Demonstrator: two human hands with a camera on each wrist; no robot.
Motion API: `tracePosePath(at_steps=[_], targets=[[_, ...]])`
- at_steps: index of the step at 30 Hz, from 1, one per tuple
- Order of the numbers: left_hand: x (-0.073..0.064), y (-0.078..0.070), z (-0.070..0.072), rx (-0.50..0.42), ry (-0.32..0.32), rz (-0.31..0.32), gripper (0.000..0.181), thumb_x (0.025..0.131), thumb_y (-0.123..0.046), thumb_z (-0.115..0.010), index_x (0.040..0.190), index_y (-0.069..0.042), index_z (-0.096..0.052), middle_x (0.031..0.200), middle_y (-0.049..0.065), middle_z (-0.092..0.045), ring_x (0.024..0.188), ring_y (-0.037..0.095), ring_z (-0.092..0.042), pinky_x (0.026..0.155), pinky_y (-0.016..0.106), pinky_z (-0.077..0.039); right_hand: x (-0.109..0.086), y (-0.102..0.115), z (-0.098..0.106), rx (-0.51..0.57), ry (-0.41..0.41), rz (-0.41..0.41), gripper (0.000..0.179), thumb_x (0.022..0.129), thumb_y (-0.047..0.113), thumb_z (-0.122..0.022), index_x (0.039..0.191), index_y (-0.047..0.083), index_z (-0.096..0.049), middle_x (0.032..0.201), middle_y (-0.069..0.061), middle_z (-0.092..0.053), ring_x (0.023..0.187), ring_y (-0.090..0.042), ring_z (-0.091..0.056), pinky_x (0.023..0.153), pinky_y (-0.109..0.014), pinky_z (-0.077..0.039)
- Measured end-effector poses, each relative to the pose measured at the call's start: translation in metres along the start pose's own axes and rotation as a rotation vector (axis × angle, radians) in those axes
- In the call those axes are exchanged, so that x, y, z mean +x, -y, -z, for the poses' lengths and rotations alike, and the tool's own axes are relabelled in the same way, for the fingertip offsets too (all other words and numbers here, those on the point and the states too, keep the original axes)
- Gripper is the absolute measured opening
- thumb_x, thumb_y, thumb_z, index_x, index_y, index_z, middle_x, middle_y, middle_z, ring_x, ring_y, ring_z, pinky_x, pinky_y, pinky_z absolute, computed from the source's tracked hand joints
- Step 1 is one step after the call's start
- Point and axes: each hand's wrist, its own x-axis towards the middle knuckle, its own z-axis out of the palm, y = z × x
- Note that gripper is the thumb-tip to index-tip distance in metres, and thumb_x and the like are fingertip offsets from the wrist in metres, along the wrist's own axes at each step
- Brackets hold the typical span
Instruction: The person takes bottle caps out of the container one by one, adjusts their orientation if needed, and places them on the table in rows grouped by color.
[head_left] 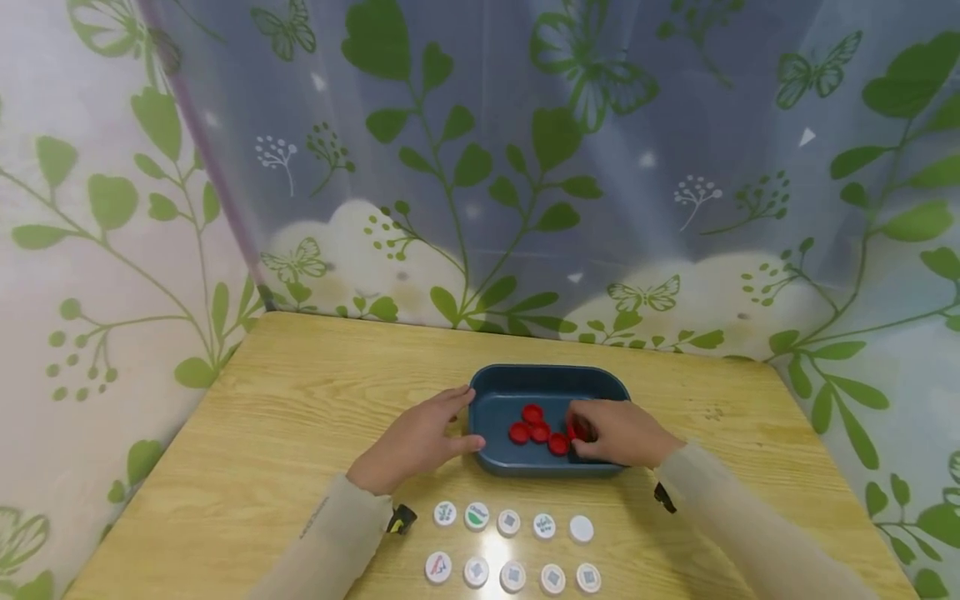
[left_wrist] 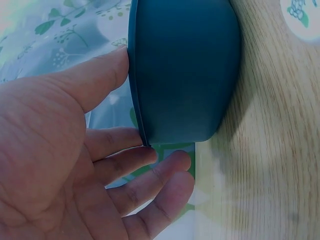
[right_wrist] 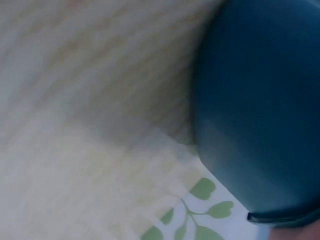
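A dark blue tray [head_left: 551,472] stands on the table with several red bottle caps [head_left: 532,414] lying inside it. At its left end my left hand [head_left: 416,443] touches the rim with thumb and fingertips, the fingers spread and fairly straight. The left wrist view has the thumb [left_wrist: 102,75] against the rim and the other fingers near the tray's corner. Inside the tray's right side, my right hand [head_left: 621,432] reaches down, pinching a red cap between thumb and fingers, mostly hidden by the hand. In the right wrist view only the tray's outer wall [right_wrist: 260,110] and a sliver of skin show.
Two rows of white round caps [head_left: 508,523], some with printed marks, lie on the wooden table [head_left: 322,392] in front of the tray. A leaf-patterned curtain [head_left: 480,167] hangs behind the table and along both sides.
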Motion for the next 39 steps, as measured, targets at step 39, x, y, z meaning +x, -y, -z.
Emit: tracePosePath(at_steps=[39], targets=[[-0.0042, -0.0001, 0.0005, -0.037, -0.007, -0.046, 0.075, 0.097, -0.048, -0.071, 0.159, -0.017, -0.043, 0.166, 0.003, -0.035, 0.146, 0.027, -0.044, 0.117, 0.049, -0.037, -0.0039, -0.0004, -0.0043, 0.075, -0.253, -0.082, 0.024, 0.096, 0.031, -0.075, 0.117, 0.018, -0.071, 0.109, 0.008, -0.068, 0.09, -0.009, -0.061, 0.081, -0.037, -0.054]])
